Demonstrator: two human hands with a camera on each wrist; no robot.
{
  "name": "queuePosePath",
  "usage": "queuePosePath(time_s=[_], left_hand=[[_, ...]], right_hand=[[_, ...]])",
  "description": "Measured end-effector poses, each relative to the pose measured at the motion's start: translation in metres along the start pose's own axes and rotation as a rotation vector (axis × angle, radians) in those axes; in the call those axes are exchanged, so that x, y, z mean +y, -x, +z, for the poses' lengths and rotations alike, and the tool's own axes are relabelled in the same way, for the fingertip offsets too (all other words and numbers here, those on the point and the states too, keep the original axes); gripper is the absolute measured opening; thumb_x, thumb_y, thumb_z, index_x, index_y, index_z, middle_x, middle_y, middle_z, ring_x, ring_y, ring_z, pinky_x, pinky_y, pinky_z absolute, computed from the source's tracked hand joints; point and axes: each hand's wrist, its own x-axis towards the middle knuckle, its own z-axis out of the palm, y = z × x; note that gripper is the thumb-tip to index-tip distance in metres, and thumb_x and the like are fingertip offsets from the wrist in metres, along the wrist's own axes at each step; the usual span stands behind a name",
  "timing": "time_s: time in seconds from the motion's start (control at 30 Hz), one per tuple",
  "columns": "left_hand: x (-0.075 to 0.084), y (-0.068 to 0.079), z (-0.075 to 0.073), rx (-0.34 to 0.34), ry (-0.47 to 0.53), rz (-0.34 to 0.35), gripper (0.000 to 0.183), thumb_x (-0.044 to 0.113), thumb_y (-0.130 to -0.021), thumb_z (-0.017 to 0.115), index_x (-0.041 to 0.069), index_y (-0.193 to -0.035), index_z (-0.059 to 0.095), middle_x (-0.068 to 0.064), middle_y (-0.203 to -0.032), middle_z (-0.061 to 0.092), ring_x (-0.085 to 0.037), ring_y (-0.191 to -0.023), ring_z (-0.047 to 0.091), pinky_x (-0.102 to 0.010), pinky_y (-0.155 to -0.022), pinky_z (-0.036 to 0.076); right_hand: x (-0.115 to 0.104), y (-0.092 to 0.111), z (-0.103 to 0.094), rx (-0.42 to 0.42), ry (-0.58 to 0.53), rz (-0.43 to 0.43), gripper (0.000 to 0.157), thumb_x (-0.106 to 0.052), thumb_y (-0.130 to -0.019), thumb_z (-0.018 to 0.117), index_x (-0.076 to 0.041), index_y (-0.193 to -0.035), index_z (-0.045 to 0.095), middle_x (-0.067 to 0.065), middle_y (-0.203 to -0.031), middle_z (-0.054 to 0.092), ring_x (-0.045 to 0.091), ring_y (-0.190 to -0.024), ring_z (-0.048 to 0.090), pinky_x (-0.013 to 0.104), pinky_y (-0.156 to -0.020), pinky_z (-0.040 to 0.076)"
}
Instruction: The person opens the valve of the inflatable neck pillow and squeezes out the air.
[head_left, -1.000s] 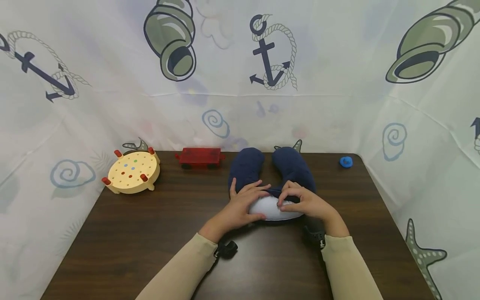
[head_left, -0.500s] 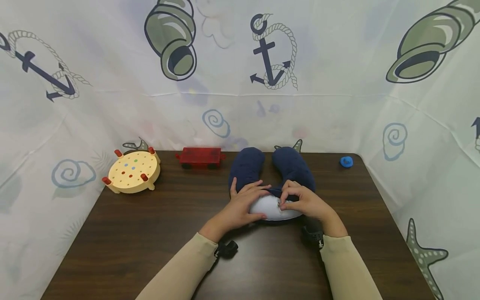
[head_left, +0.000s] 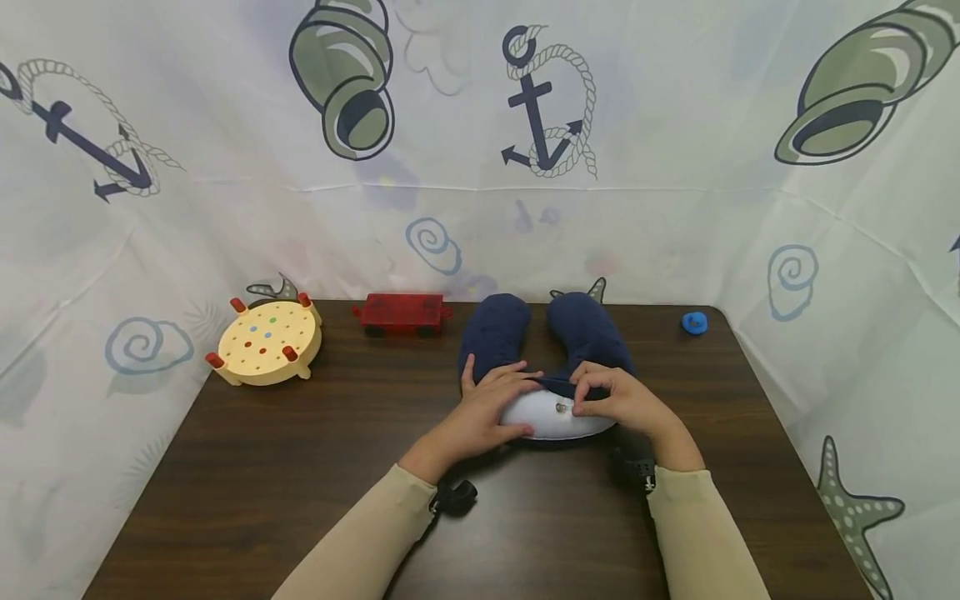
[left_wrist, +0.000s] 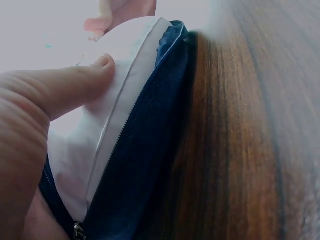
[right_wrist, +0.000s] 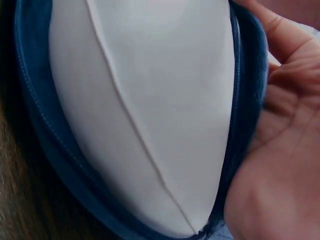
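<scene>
"Where's the pillow?"
"By the table's back edge. Left hand lies spread on it; right hand is curled, can't tell round what."
"What's risky?"
"If that nub is a valve, pressing could leak air."

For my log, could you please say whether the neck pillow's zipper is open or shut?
Open: the zipper gapes along the navy cover, exposing the white inner cushion.
</scene>
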Motion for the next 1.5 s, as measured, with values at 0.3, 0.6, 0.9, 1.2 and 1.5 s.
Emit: queuePosePath(time_s=[0.3, 0.6, 0.9, 1.2, 1.5], left_hand=[[-0.002, 0.0, 0.001, 0.011, -0.008, -0.006, 0.069, 0.043, -0.094, 0.086, 0.032, -0.155, 0.056, 0.019, -0.169, 0.047, -0.013, -0.166, 0.03, -0.072, -0.125, -0.02], [0.0, -0.001, -0.002, -0.02, 0.016, -0.029, 0.065, 0.045, -0.097, 0.082, 0.032, -0.155, 0.055, 0.018, -0.171, 0.045, -0.014, -0.167, 0.027, -0.071, -0.125, -0.022], [-0.002, 0.0, -0.003, -0.027, 0.048, -0.045, 0.062, 0.042, -0.097, 0.083, 0.032, -0.153, 0.056, 0.017, -0.171, 0.046, -0.015, -0.167, 0.028, -0.072, -0.124, -0.022], [-0.003, -0.001, -0.002, -0.025, 0.057, -0.041, 0.062, 0.041, -0.097, 0.084, 0.033, -0.152, 0.056, 0.018, -0.171, 0.045, -0.014, -0.167, 0.028, -0.071, -0.124, -0.023], [-0.004, 0.001, 0.0, -0.025, 0.062, -0.042, 0.062, 0.042, -0.097, 0.083, 0.034, -0.152, 0.055, 0.017, -0.173, 0.042, -0.014, -0.168, 0.025, -0.072, -0.124, -0.022]], right_hand=[[0.001, -0.004, 0.001, -0.027, -0.016, -0.081, 0.016, -0.006, -0.097, 0.082, -0.014, -0.099, 0.069, 0.01, -0.108, 0.061, 0.023, -0.107, 0.057, 0.029, -0.095, 0.047], [-0.003, -0.004, 0.004, -0.041, 0.093, -0.108, 0.033, -0.011, -0.094, 0.087, -0.023, -0.122, 0.074, 0.002, -0.117, 0.065, 0.022, -0.113, 0.054, 0.033, -0.096, 0.048], [-0.004, -0.008, 0.013, 0.027, 0.161, -0.128, 0.028, -0.016, -0.091, 0.09, -0.026, -0.115, 0.08, -0.001, -0.108, 0.067, 0.022, -0.107, 0.056, 0.036, -0.092, 0.049], [0.004, -0.009, 0.012, 0.064, 0.154, -0.124, 0.026, -0.017, -0.091, 0.091, -0.029, -0.112, 0.08, -0.004, -0.106, 0.067, 0.017, -0.105, 0.056, 0.033, -0.092, 0.049], [0.002, -0.009, 0.015, 0.058, 0.172, -0.149, 0.023, -0.016, -0.092, 0.09, -0.027, -0.109, 0.081, -0.003, -0.104, 0.068, 0.019, -0.104, 0.056, 0.036, -0.092, 0.047]])
